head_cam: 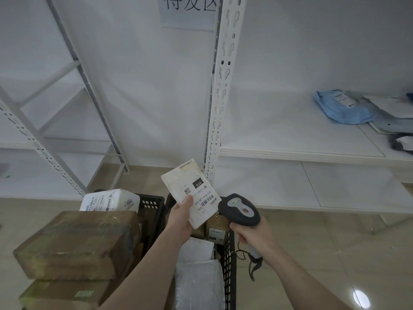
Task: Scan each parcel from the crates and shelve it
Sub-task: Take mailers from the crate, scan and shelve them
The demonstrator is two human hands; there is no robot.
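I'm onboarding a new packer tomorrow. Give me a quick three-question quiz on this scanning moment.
1. True or false: the right hand grips the scanner.
2. The left hand holds: A) a brown box B) a white envelope parcel C) nothing.
3. What colour is the nearest parcel on the shelf?

Key: 1 true; 2 B; 3 blue.
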